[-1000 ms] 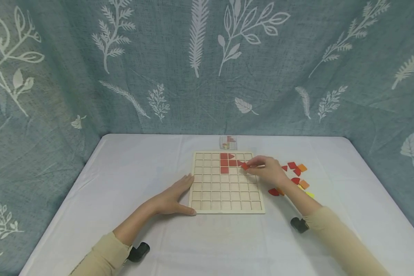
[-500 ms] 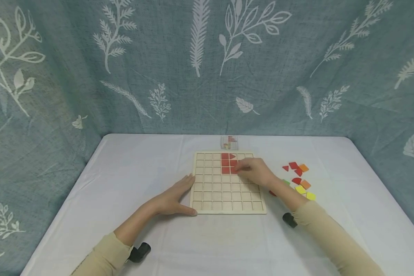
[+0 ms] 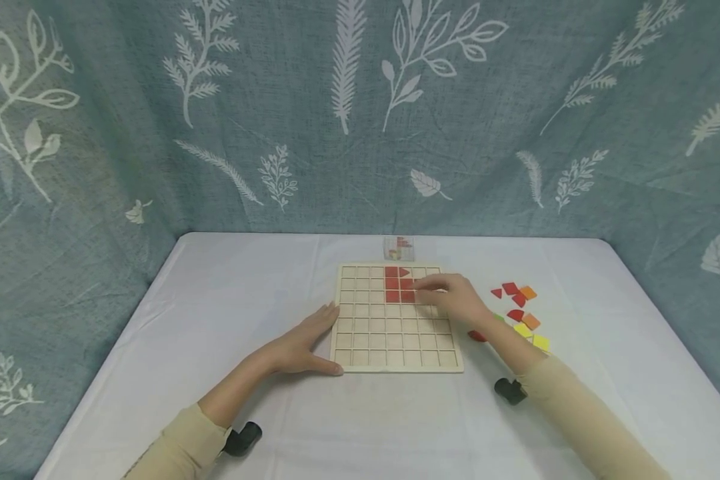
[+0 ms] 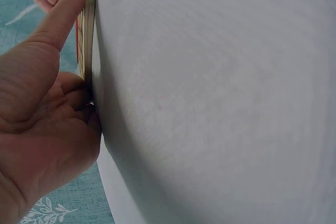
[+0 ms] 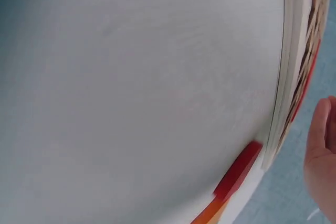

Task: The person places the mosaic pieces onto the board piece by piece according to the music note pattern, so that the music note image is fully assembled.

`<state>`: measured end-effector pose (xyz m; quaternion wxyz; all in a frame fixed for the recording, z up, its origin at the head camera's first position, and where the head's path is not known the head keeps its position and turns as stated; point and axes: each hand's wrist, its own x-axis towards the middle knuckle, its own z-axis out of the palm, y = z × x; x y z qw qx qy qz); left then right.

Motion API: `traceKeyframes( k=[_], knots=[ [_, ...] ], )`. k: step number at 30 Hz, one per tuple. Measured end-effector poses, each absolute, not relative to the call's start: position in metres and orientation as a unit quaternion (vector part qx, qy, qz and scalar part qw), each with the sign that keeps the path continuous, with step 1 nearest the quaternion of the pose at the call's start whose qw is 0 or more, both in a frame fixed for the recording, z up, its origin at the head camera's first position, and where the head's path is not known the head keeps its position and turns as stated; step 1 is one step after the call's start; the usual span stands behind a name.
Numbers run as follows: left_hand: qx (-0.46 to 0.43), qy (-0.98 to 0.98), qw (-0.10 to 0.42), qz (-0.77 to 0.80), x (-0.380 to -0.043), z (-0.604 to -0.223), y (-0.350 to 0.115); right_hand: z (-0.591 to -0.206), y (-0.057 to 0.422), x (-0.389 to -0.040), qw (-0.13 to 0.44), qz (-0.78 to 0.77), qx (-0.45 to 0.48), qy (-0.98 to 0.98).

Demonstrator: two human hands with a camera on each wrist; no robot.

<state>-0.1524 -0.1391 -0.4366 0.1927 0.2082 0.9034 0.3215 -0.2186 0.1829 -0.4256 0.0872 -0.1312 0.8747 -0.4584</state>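
Observation:
A square wooden grid board (image 3: pixel 384 340) lies on the white table. Several red square tiles (image 3: pixel 392 283) fill cells in its upper middle, with a red triangle tile (image 3: pixel 404 272) in the top row. My left hand (image 3: pixel 303 340) rests along the board's left edge, thumb at the lower left corner; in the left wrist view the thumb (image 4: pixel 58 17) touches the board's side (image 4: pixel 89 30). Over the board's right part is my right hand (image 3: pixel 453 297), fingertips beside the red tiles, with no tile visible between them. It hides some cells on the right.
Loose red, orange, yellow and green tiles (image 3: pixel 531 321) lie right of the board, partly behind the right forearm. A small pattern card (image 3: pixel 399 248) sits behind the board. A patterned blue-green cloth (image 3: pixel 360 167) hangs at the back.
The right hand has carried a red square tile leftward and set it in a cell beside the other red tiles, then drawn back slightly right. The left hand stays put.

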Motion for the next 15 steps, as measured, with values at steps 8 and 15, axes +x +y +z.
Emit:
traceKeyframes(
  k=[8,15],
  knots=[
    [0.204,0.906,0.191,0.319,-0.155,-0.440,-0.140,-0.419,0.223,-0.211,0.102,-0.528,-0.010,0.843],
    [0.212,0.904,0.191,0.319,-0.155,-0.441,-0.140,-0.416,0.278,-0.204,0.061,-0.486,0.026,0.872]
  ],
)
